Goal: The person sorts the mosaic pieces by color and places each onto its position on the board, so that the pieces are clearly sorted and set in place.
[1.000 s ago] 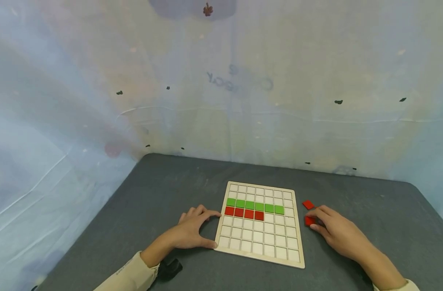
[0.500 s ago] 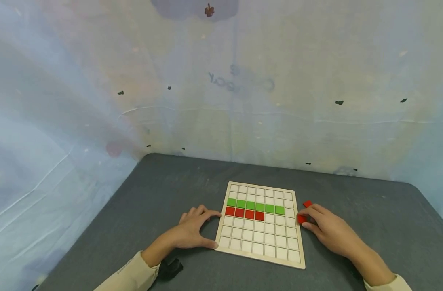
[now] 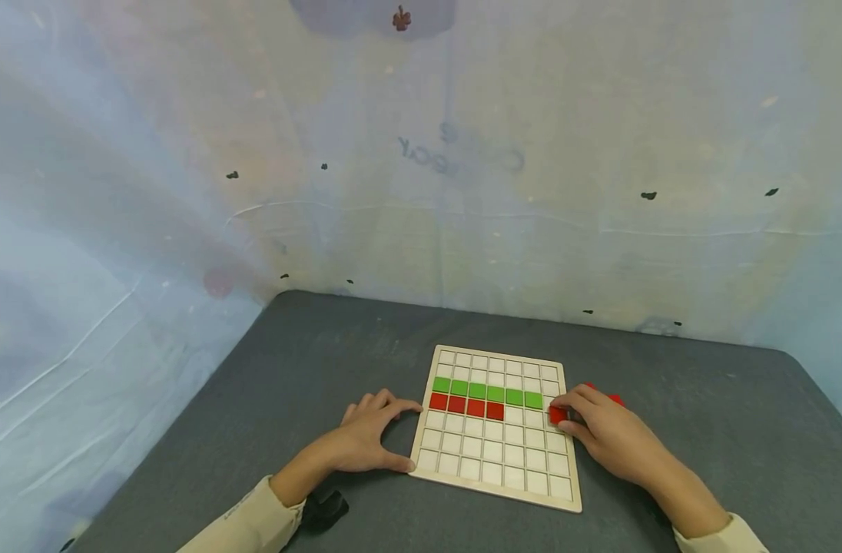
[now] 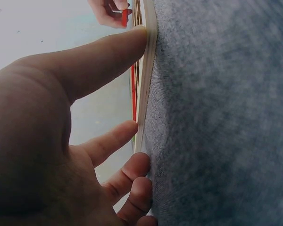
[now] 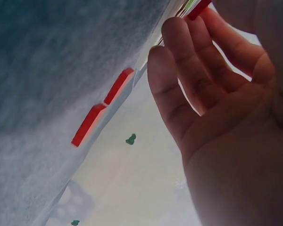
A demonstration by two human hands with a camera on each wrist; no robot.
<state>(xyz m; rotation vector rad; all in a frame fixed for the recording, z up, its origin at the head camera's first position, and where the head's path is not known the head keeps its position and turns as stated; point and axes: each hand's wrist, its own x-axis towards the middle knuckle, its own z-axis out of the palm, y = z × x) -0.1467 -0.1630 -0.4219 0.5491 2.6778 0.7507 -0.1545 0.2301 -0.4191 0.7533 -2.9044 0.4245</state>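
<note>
A pale wooden grid board (image 3: 492, 449) lies on the dark table. One row holds several green tiles (image 3: 477, 391); the row nearer me has several red tiles (image 3: 475, 407) at its left end. My left hand (image 3: 359, 438) touches the board's left edge with spread thumb and index fingertips, as the left wrist view also shows. Between thumb and fingers, my right hand (image 3: 618, 438) pinches a red square tile (image 3: 558, 415) over the board's right edge. In the right wrist view, that pinched tile is cut off at the top.
Two loose red tiles (image 5: 88, 125) lie on the table right of the board, partly hidden by the right hand in the head view. A black object (image 3: 324, 511) sits by the left sleeve. A pale printed sheet (image 3: 421, 153) hangs behind the table (image 3: 338, 338).
My right hand has moved left from the loose tiles, carrying one red tile to above the board's right edge. The left hand has stayed at the board's left edge.
</note>
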